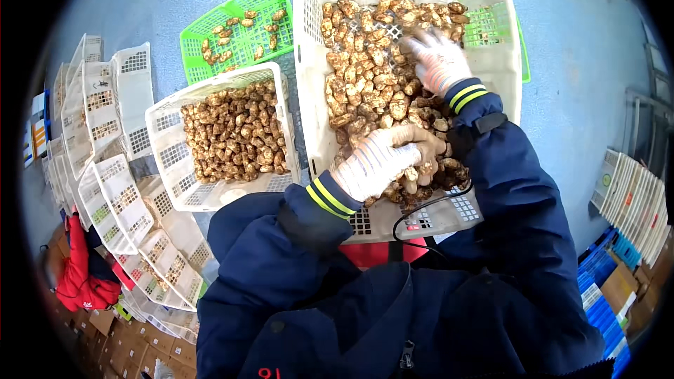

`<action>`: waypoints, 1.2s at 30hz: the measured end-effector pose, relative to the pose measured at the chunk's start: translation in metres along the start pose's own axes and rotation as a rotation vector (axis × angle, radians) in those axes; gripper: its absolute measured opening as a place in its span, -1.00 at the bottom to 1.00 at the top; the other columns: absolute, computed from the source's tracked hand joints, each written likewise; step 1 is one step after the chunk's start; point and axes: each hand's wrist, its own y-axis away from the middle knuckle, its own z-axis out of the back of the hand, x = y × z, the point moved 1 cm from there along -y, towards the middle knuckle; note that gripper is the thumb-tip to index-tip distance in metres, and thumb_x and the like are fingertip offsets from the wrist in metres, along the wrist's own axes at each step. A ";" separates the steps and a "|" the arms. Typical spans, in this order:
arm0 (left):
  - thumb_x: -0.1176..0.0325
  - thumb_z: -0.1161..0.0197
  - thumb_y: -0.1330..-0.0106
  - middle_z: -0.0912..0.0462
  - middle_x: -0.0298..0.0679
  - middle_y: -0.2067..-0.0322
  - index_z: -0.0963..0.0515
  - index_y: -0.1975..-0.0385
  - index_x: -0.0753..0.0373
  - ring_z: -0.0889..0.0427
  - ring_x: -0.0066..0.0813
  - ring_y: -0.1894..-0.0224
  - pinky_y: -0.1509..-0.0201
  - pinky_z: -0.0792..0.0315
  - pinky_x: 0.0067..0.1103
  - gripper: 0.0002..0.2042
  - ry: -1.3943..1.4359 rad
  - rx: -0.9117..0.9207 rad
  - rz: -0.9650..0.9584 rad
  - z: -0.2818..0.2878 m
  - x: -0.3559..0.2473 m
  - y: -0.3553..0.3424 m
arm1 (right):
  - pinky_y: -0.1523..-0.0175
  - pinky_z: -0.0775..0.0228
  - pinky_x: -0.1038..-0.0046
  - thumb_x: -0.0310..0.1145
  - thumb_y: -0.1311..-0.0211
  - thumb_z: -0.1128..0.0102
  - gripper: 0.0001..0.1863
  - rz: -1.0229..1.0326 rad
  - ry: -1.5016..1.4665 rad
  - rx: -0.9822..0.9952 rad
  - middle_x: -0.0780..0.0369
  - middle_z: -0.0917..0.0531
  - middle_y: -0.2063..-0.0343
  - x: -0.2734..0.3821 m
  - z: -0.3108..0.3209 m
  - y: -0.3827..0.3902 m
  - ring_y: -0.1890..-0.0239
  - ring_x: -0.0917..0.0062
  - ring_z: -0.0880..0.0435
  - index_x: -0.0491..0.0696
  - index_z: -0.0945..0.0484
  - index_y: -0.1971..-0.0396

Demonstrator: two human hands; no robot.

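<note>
As tubers (365,91) lie, 2 hands touch

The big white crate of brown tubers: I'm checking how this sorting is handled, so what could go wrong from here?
The left hand grips one tuber while others are heaped at the big white crate's near edge, so some might roll out. The right hand is blurred mid-sweep over the tubers, which may bruise or flick pieces. A black cable lies across the crate rim and could snag a sleeve.

3 crates (491,56) on blue floor (583,63)
</note>
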 end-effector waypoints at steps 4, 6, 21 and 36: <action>0.27 -0.15 -0.32 -0.60 -0.20 0.33 -0.46 0.06 0.39 -0.60 -0.54 0.37 0.41 -0.49 -0.67 -0.67 0.045 -0.075 0.042 -0.004 -0.004 0.002 | -0.27 -0.25 0.23 -0.41 -0.06 -0.09 -0.50 -0.224 0.010 -0.127 0.14 -0.40 -0.18 -0.020 0.008 0.006 -0.20 0.15 -0.36 0.10 -0.46 -0.09; 0.29 -0.17 -0.29 -0.60 -0.21 0.33 -0.47 0.08 0.39 -0.60 -0.53 0.37 0.39 -0.50 -0.67 -0.68 0.061 -0.053 0.060 -0.006 -0.003 0.006 | -0.17 -0.34 0.26 -0.39 0.01 -0.11 -0.55 -0.160 0.034 -0.300 0.11 -0.52 -0.04 -0.002 0.018 0.012 -0.09 0.18 -0.47 0.02 -0.53 0.02; 0.28 -0.20 -0.24 -0.57 -0.37 0.39 -0.52 0.19 0.29 -0.51 -0.65 0.35 0.28 -0.44 -0.66 -0.76 -0.369 0.377 0.189 -0.013 -0.012 0.009 | -0.10 -0.31 0.18 -0.29 -0.10 -0.12 -0.49 0.235 -0.256 0.039 0.20 -0.45 -0.07 0.089 0.001 0.005 -0.08 0.25 -0.43 0.06 -0.38 -0.12; 0.29 -0.17 -0.28 -0.58 -0.18 0.39 -0.44 0.10 0.38 -0.61 -0.46 0.40 0.42 -0.50 -0.61 -0.69 0.019 -0.091 0.039 -0.003 -0.004 0.007 | -0.05 -0.43 0.28 -0.36 -0.20 0.03 -0.53 -0.267 -0.008 0.190 0.14 -0.54 -0.01 -0.021 0.007 -0.012 0.05 0.24 -0.57 0.23 -0.42 -0.14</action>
